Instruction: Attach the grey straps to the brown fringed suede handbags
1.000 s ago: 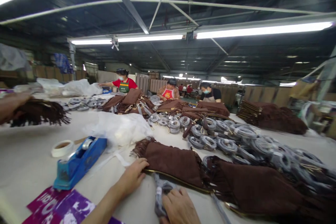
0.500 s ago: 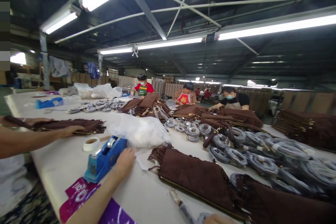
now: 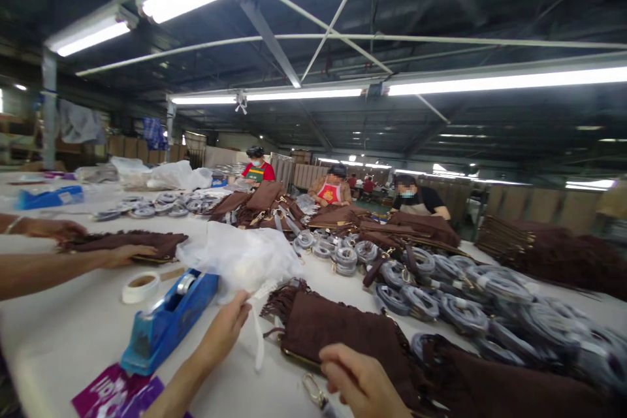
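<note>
The right hand [image 3: 365, 382], cut off by the lower edge, hides part of the fringed brown pouch [image 3: 343, 323] lying on the desk [image 3: 235, 382]. Its fingers are loosely bent; with the palm turned away, I cannot tell whether they grip anything. A metal clasp [image 3: 312, 388] lies just beside it, the attached strap running out of the picture. The left hand [image 3: 223, 333] is near a white strip [image 3: 258, 339]; whether its fingers pinch the strip is unclear. A second brown pouch [image 3: 499, 372] is cropped at lower right. The cloudy plastic bag [image 3: 240, 255] has pale, unidentifiable contents. Coiled straps [image 3: 463, 313] sit in clear wrapping, and the blue dispenser [image 3: 179, 317] carries a tape roll [image 3: 186, 283]. At left, a co-worker's hands [image 3: 130, 253] touch another pouch [image 3: 169, 245].
</note>
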`<state>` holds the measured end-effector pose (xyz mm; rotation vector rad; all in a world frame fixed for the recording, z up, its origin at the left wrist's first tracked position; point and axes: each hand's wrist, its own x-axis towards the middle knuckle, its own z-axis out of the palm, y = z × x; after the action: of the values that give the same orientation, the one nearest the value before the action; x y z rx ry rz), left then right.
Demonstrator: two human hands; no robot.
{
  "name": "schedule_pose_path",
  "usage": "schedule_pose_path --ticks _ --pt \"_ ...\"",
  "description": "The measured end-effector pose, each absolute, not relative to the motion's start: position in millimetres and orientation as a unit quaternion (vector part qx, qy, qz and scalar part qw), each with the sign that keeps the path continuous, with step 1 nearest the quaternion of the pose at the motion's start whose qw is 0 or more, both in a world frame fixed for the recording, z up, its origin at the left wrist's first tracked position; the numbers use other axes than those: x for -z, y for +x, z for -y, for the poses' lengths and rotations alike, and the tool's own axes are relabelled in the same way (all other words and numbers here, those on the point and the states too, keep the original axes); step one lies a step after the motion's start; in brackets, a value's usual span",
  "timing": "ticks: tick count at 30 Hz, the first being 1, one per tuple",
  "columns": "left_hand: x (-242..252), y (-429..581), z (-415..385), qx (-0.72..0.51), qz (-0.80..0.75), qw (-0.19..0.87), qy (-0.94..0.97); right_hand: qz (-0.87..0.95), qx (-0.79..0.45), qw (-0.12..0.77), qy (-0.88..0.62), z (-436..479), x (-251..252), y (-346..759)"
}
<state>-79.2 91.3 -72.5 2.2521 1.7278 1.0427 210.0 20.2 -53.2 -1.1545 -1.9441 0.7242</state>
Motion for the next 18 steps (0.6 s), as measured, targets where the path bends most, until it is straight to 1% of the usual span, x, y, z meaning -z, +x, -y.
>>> schedule_pose_path --ticks 2,3,4,6,8,10,16,18 --pt "68 -70 -84 -0.404 -0.515 0.120 0.747 0.649 -0.410 0.439 -0.467 -33 34 195" --pt "67 -66 -81 -0.427 -0.491 0.149 0.744 0.604 -0.442 0.470 -0.469 -40 26 187" --pt "67 -62 -79 -0.441 -0.474 0.170 0.743 0.572 -0.456 0.496 -0.468 -47 20 181" --pt "67 -56 -77 -0.439 -0.457 0.190 0.750 0.547 -0.446 0.537 -0.462 -59 10 170" --pt "67 -53 -75 -0.420 -0.448 0.202 0.763 0.559 -0.419 0.555 -0.451 -67 6 164" --pt "65 -51 -73 -0.402 -0.442 0.210 0.774 0.591 -0.390 0.549 -0.444 -70 4 161" --pt "57 -49 -67 -0.376 -0.431 0.214 0.791 0.668 -0.308 0.488 -0.469 -64 4 159" --pt "57 -50 -68 -0.365 -0.437 0.204 0.796 0.697 -0.251 0.475 -0.475 -64 3 158"
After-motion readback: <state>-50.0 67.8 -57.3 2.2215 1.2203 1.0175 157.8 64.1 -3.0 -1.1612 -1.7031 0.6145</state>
